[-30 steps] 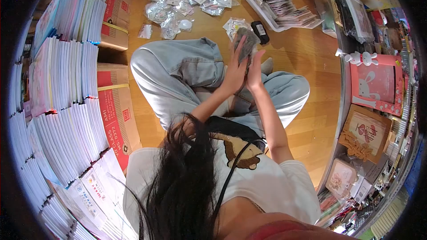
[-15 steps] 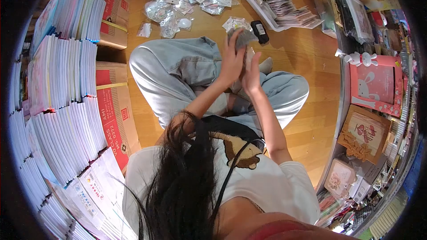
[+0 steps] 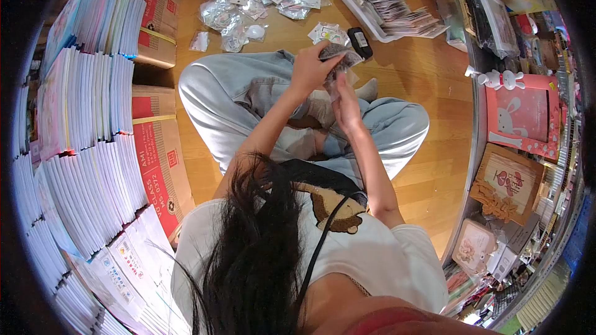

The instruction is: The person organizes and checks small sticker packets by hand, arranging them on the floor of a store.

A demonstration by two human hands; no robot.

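Observation:
My left hand (image 3: 310,69) is closed, with its fingers pinching the upper left of a grey packet in clear plastic (image 3: 345,56). My right hand (image 3: 345,100) holds the lower part of this packet from the right, its thumb raised along the plastic. What the packet contains is too small to tell. Just beyond it lie a small plastic-bagged card (image 3: 328,33) and a black device with a white label (image 3: 359,43). Both hands are above my crossed legs (image 3: 242,87).
Several clear-bagged small items (image 3: 261,0) are heaped on the wooden floor. A white plastic bin (image 3: 349,1) holds packed cards at the back right. Stacked notebooks (image 3: 87,102) and red-brown cartons (image 3: 160,161) line the left; shelves with a pink bunny frame (image 3: 496,105) line the right.
My left hand has shifted a little left and turned, its fingers now bent over the packet. The packet has tilted and shows more of its grey face. My right hand has dropped slightly.

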